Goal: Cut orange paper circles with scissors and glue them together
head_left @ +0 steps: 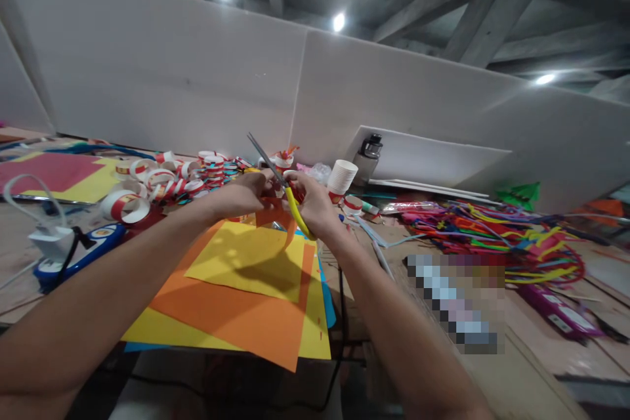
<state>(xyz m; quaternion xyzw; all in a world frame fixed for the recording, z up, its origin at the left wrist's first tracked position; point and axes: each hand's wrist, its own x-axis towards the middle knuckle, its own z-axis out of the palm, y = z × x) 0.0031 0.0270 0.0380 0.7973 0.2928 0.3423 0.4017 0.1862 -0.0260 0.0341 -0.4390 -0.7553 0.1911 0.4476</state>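
A pair of scissors (301, 213) with yellow handles rests in my right hand (315, 203), its closed blades pointing up and to the left. My left hand (253, 189) is close beside it, fingers bent inward and meeting the right fingers. What the left fingertips pinch is hidden. Just below both hands shows a piece of orange paper (270, 215); whether it is held I cannot tell. Under them lies a yellow sheet (236, 256) over a larger orange sheet (221, 315), with more yellow and blue sheets beneath.
Red-and-white paper cup rings (128, 207) pile up at left, near a blue power strip (83, 252). Stacked paper cups (342, 177) and a dark bottle (368, 159) stand behind. Colourful pipe cleaners (512, 236) heap at right, beside a purple box (558, 312). White panels (197, 79) back the table.
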